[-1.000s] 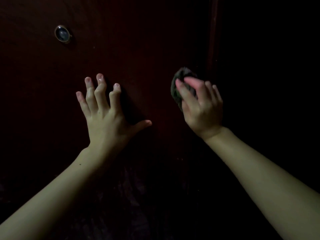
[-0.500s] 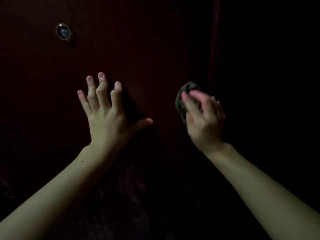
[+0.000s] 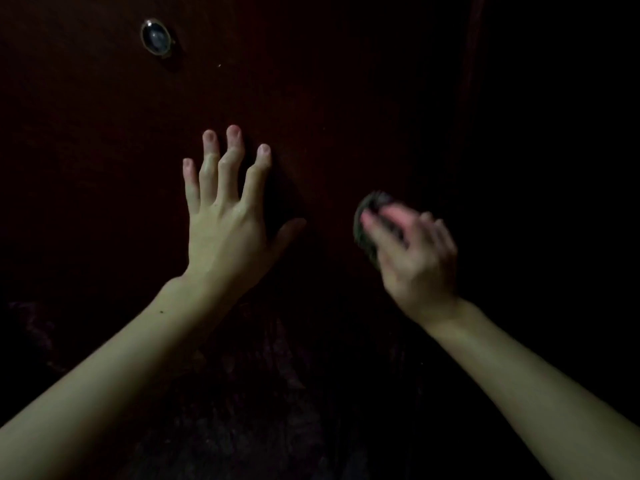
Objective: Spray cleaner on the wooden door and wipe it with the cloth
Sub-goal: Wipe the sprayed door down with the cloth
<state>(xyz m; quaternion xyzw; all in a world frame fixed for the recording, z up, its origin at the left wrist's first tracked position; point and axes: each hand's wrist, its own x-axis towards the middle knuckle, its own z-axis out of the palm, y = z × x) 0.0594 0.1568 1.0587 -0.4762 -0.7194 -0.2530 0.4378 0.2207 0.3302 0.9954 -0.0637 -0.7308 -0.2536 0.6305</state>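
Right hand (image 3: 412, 261): fingers curled round balled cloth (image 3: 367, 220), pressed to wooden door (image 3: 329, 98); lower than a second ago, blurred, so a downward wiping stroke is likely underway. Left hand (image 3: 225, 233): fingers spread, tips braced on door, unmoved. Peephole (image 3: 156, 38) upper left. No spray bottle visible. Path unobstructed; lower panel too dark to judge.

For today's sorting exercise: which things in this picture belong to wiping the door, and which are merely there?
Belong to the job:
dark reddish-brown wooden door
crumpled dark grey cloth
right hand, gripping the cloth
left hand, spread flat on the door

Merely there:
small round metal-rimmed peephole
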